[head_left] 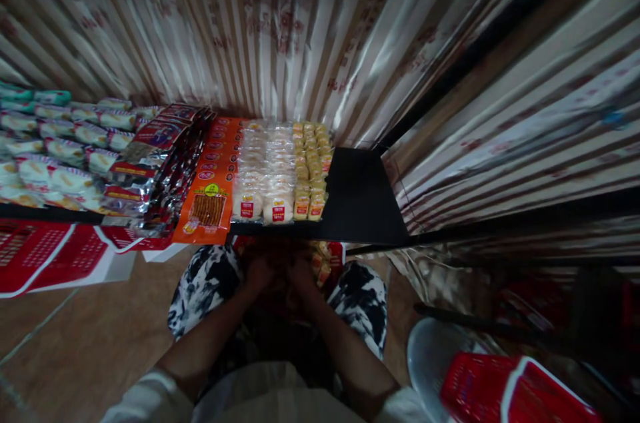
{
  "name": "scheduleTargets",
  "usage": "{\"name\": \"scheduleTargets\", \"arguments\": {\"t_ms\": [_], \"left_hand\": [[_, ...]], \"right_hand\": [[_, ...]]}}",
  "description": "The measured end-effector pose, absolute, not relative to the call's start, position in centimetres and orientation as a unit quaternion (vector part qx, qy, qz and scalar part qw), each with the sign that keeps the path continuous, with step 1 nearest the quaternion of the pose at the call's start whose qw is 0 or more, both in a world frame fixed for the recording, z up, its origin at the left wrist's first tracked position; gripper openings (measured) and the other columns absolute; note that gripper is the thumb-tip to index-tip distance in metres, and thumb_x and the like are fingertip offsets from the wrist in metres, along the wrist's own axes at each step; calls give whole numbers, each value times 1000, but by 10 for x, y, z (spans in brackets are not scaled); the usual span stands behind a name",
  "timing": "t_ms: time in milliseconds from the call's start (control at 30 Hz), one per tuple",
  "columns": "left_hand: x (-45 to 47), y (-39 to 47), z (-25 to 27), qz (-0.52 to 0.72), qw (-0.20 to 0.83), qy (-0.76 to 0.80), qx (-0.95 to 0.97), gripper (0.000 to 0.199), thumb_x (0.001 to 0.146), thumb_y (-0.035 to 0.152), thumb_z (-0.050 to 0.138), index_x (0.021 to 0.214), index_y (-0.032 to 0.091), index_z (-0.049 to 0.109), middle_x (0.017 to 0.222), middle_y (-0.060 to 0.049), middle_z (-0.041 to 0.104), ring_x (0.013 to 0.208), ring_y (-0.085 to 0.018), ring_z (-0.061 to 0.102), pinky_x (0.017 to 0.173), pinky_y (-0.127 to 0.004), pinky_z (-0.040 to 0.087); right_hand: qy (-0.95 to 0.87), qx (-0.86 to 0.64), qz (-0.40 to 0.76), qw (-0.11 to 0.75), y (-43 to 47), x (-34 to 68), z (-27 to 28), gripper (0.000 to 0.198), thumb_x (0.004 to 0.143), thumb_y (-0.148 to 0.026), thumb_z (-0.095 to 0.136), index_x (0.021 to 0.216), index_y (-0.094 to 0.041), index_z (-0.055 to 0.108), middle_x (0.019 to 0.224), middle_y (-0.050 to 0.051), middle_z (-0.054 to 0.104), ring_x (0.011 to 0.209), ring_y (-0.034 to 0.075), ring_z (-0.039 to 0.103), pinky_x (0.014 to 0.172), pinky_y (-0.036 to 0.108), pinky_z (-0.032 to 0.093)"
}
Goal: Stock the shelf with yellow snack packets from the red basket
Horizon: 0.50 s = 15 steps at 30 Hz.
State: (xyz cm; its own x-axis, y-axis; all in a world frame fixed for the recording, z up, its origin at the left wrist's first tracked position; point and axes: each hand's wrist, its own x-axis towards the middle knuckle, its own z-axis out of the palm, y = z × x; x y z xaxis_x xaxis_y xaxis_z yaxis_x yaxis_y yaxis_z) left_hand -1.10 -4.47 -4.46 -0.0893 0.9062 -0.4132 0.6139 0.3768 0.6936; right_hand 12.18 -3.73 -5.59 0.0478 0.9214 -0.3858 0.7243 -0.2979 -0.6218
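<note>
My left hand [261, 272] and my right hand [300, 272] are close together between my knees, in the shadow under the shelf's front edge. Both reach down at a red box [340, 256], which holds small yellow packets [323, 264] just to the right of my right hand. It is too dark there to make out my fingers or anything in them. Above them on the black shelf [365, 196] stand rows of yellow packets [311, 173], clear-wrapped white packets [264, 176] with red labels, and an orange snack bag [210, 176].
Dark red-and-silver bags [150, 156] and stacked white packets [65, 150] fill the shelf's left. Red cartons [55, 256] are below it. A striped curtain [280, 30] hangs behind. A metal basin [425, 356] and a red basket [480, 386] stand at lower right.
</note>
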Motion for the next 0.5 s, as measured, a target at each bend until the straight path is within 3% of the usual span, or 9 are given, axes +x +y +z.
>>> {"name": "scheduleTargets", "arguments": {"t_ms": [133, 300, 500], "left_hand": [[-10, -52, -36, 163, 405, 711, 551, 35, 78, 9, 45, 106, 18, 64, 107, -12, 66, 102, -24, 61, 92, -36, 44], [-2, -66, -23, 183, 393, 704, 562, 29, 81, 14, 45, 105, 15, 61, 110, -12, 63, 105, -22, 58, 95, -37, 43], [14, -75, -11, 289, 416, 679, 531, 39, 80, 18, 50, 118, 14, 51, 120, -12, 59, 111, -21, 56, 99, -37, 42]], "right_hand": [[-528, -746, 377, 151, -39, 125, -54, 32, 82, -37, 49, 98, -14, 64, 96, 16, 69, 91, 26, 65, 80, 36, 47], [-464, -735, 397, 296, -46, 137, -46, 28, 75, -36, 55, 94, -17, 62, 96, 11, 69, 91, 24, 64, 84, 38, 48], [-382, -678, 460, 428, -64, 161, -17, 45, 71, -39, 55, 110, -17, 56, 107, 10, 65, 98, 23, 62, 84, 38, 51]]}}
